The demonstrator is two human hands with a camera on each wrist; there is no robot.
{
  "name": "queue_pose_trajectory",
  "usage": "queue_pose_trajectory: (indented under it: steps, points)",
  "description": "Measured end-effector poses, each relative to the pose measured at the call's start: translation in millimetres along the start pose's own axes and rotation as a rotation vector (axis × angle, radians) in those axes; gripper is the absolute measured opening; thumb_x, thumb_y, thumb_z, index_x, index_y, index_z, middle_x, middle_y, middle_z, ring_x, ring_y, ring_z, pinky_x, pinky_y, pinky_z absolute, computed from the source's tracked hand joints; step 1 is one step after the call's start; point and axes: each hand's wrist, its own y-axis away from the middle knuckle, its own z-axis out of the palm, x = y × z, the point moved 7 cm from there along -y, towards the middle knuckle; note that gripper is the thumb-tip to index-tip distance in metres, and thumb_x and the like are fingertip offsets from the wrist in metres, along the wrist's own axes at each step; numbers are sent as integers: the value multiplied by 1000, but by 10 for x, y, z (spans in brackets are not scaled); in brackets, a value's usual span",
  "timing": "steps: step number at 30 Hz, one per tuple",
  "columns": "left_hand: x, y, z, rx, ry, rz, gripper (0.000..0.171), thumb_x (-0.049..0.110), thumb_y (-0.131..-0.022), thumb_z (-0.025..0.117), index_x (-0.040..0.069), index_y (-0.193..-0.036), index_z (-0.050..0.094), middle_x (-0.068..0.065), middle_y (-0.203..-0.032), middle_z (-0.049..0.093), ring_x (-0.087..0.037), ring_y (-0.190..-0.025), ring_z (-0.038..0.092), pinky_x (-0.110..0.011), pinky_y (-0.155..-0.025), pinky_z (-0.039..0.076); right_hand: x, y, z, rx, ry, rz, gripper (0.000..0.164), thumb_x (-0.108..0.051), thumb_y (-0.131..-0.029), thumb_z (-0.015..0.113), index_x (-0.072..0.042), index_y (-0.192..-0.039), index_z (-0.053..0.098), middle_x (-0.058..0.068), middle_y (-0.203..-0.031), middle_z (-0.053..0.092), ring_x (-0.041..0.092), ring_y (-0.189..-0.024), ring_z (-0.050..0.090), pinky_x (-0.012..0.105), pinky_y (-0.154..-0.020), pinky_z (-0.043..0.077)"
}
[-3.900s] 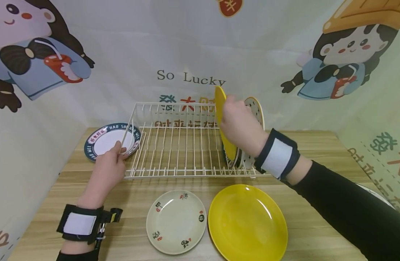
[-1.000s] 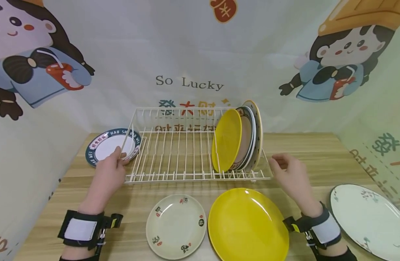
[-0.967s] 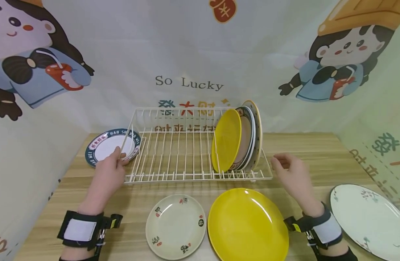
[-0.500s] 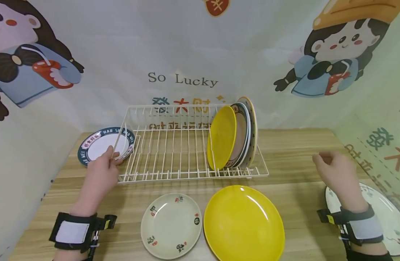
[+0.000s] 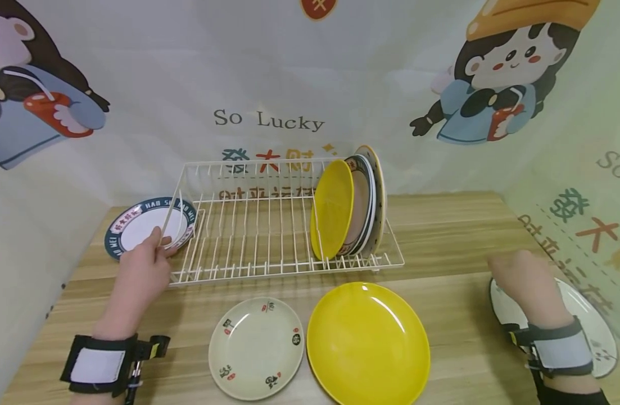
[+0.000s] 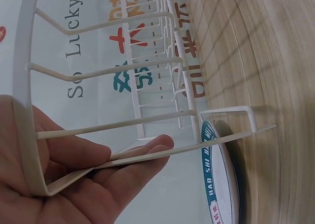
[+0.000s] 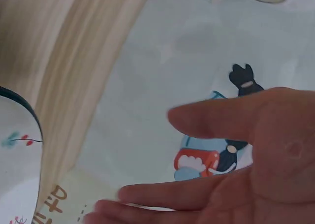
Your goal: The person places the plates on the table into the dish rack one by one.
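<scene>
My left hand (image 5: 143, 270) pinches the left end wire of the white dish rack (image 5: 259, 275) between thumb and fingers; the left wrist view shows that wire (image 6: 133, 159) in the grip. At the rack's right end stand several plates, with a yellow plate (image 5: 332, 211) leftmost and a plate with a yellowish rim (image 5: 379, 202) rightmost. Far to the right, my right hand (image 5: 529, 287) is over a white oval plate (image 5: 585, 323) with floral sprigs, partly covering it. In the right wrist view its thumb and fingers (image 7: 172, 194) are extended and apart, holding nothing.
Before the rack lie a cream plate with small figures (image 5: 256, 349) and a large yellow plate (image 5: 367, 343). A blue-rimmed plate (image 5: 150, 225) lies behind my left hand, beside the rack. A printed cloth (image 5: 289, 67) hangs behind the wooden tabletop (image 5: 441, 236).
My right hand has let go of the yellow plate, now standing in the rack, and moved right to the floral plate. The left hand keeps hold of the rack. The head view has shifted right.
</scene>
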Motion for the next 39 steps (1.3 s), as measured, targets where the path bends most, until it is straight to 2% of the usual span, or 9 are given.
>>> queue_pose_trajectory:
  steps: [2,3,6,10,22,29,32,35,39]
  points:
    - [-9,9,5,-3,-1,-2,51,-5,-98,33,-20,-145,18,-42,-127,48,-50,-110,57,-29,-47,37,32,-1,121,-99,15,34,40,-24,-98,41,-14,-59,33,3,-59,35,21,-53,38,34,-47,31]
    - [-11,13,7,-5,-1,-4,51,-5,-98,33,-20,-145,18,-42,-127,48,-50,-110,57,-29,-47,37,52,1,178,-151,19,47,41,-26,-98,42,-13,-61,34,3,-60,36,22,-55,40,34,-49,33]
    - [-10,18,10,-5,-1,-7,51,-5,-99,33,-20,-145,18,-42,-128,48,-50,-110,57,-29,-46,37,121,-11,306,-287,35,101,44,-30,-98,44,6,-73,48,15,-71,47,30,-65,50,42,-58,43]
    - [0,11,-8,3,4,2,52,-6,-98,34,-20,-145,18,-42,-128,48,-49,-110,57,-28,-45,37,134,-56,398,-347,83,77,51,-28,-96,46,22,-95,53,27,-85,54,38,-77,55,53,-71,47]
    - [-4,7,-45,3,-15,-2,52,-4,-99,33,-20,-145,18,-42,-127,48,-51,-109,57,-30,-45,37,80,-83,542,-350,101,58,39,-30,-96,47,0,-73,51,11,-69,47,27,-66,48,42,-62,42]
    - [-19,3,-15,-4,-20,-18,51,-4,-100,32,-19,-146,17,-43,-127,47,-51,-108,57,-29,-46,39,-70,-126,632,-308,157,-28,40,-29,-96,50,-2,-67,50,17,-75,49,30,-68,47,46,-64,42]
    - [-23,1,-4,-5,-18,-21,51,-4,-100,32,-19,-146,17,-43,-127,47,-51,-109,57,-29,-47,39,-175,-140,676,-276,131,-77,41,-28,-96,54,6,-73,55,22,-82,49,31,-70,47,45,-64,44]
    - [-28,-2,7,-4,-21,-27,51,-3,-100,33,-19,-146,17,-42,-127,48,-51,-109,57,-30,-46,37,-295,-147,713,-246,95,-136,43,-26,-95,58,17,-92,56,23,-87,50,31,-71,48,44,-65,45]
    - [-26,-9,35,-12,-11,-34,52,-3,-100,34,-18,-146,17,-41,-128,48,-50,-110,57,-30,-47,37,-448,-133,741,-199,67,-253,44,-22,-93,62,20,-103,54,26,-92,56,35,-80,53,51,-75,47]
